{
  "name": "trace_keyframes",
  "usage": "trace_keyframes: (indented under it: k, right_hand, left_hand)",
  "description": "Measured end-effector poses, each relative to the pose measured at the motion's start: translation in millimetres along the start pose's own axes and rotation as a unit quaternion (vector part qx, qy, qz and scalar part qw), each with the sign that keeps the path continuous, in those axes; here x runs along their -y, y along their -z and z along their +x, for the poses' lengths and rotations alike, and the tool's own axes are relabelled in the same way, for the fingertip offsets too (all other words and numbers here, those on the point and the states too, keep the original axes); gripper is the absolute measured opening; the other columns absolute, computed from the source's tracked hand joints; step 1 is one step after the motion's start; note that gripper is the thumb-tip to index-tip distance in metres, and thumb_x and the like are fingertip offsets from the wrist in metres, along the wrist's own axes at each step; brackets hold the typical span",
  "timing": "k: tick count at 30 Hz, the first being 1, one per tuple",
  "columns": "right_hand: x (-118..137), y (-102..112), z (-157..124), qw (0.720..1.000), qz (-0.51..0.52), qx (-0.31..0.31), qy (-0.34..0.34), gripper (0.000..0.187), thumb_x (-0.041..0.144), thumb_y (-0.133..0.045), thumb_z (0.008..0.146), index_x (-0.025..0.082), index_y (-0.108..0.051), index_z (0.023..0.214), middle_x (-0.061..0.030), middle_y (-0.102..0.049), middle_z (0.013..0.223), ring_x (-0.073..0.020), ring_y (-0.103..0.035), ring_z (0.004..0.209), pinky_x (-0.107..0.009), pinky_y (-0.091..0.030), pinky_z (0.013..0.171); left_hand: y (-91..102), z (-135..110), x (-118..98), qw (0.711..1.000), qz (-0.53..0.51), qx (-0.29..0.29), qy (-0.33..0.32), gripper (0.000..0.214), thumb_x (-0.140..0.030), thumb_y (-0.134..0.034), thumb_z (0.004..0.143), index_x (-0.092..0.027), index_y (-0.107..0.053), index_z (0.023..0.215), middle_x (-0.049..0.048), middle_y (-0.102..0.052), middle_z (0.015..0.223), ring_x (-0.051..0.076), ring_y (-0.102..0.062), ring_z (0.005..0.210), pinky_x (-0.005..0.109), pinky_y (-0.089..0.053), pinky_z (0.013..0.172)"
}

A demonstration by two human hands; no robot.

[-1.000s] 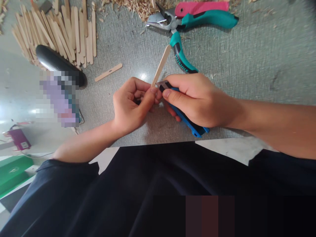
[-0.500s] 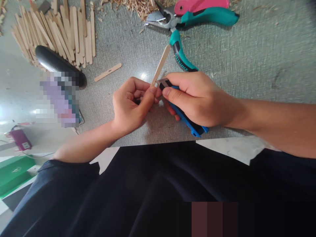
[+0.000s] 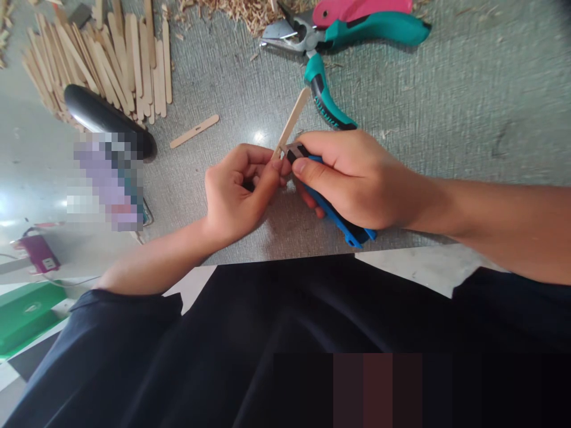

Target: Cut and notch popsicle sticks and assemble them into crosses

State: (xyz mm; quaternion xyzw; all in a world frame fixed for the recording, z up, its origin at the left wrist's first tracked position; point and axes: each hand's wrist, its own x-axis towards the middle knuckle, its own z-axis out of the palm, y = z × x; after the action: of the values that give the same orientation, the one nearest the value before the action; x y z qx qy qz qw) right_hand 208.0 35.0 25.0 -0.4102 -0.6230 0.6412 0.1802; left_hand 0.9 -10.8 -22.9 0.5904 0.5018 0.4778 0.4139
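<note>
My left hand (image 3: pixel 236 193) is closed around the lower end of a thin wooden stick (image 3: pixel 292 119), which points up and to the right. My right hand (image 3: pixel 357 178) grips a blue utility knife (image 3: pixel 339 220), thumb pressed near its black front end. The knife's short blade meets the stick right at my left fingertips. Both hands hover over the grey-green mat (image 3: pixel 446 107), just beyond my dark-clothed lap.
A heap of wooden sticks (image 3: pixel 102 56) lies at the top left, with one notched stick (image 3: pixel 195 131) apart from it. Teal pliers (image 3: pixel 325 98) and pink-and-teal cutters (image 3: pixel 352 27) lie at the top, beside wood shavings (image 3: pixel 245 9). A black cylinder (image 3: pixel 107 119) lies on the left.
The stick has slid a little lower in my left hand, its tip slightly down. Both hands stay in the same place.
</note>
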Motion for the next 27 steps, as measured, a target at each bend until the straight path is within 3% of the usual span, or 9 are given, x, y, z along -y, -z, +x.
trace_keyframes:
  k: [8,16,22,27]
  right_hand:
    - [0.2,-1.1,0.4,1.000,0.007,-0.007,-0.006,0.035,0.018,-0.058,0.117,0.028,-0.055,0.084,0.0043,-0.066,0.062,-0.0139,-0.061,0.050,-0.033,-0.045,0.047]
    - [0.4,-0.3,-1.7,1.000,0.015,-0.004,-0.017,0.039,0.023,-0.066,0.118,0.028,-0.054,0.081,0.0051,-0.064,0.059,-0.0125,-0.060,0.047,-0.032,-0.041,0.044]
    - [0.3,-3.3,-5.5,0.998,0.022,0.015,-0.050,0.042,0.019,-0.061,0.118,0.027,-0.051,0.078,0.0052,-0.060,0.054,-0.0124,-0.060,0.042,-0.030,-0.041,0.042]
    - [-2.0,-0.8,-5.1,0.996,0.025,0.033,-0.075,0.045,0.023,-0.061,0.119,0.026,-0.056,0.074,0.0032,-0.062,0.053,-0.0127,-0.058,0.039,-0.030,-0.038,0.037]
  left_hand:
    - [-2.3,0.8,-2.0,1.000,-0.012,-0.012,0.003,0.040,-0.061,-0.079,0.115,-0.024,-0.073,0.101,-0.0003,-0.082,0.077,0.009,-0.070,0.053,0.023,-0.051,0.048]
    - [3.1,-1.4,-4.9,0.997,0.053,0.001,-0.063,0.027,-0.045,-0.074,0.120,-0.025,-0.076,0.103,-0.0004,-0.087,0.083,0.008,-0.070,0.056,0.021,-0.046,0.047]
    - [7.9,1.3,-8.0,0.974,0.154,0.008,-0.166,0.022,-0.033,-0.074,0.118,-0.025,-0.072,0.098,-0.0047,-0.080,0.072,0.007,-0.064,0.050,0.024,-0.039,0.045]
    - [11.3,3.9,-2.3,0.971,0.149,0.038,-0.181,0.022,-0.031,-0.072,0.118,-0.027,-0.067,0.098,-0.0075,-0.073,0.064,0.006,-0.056,0.043,0.026,-0.031,0.043]
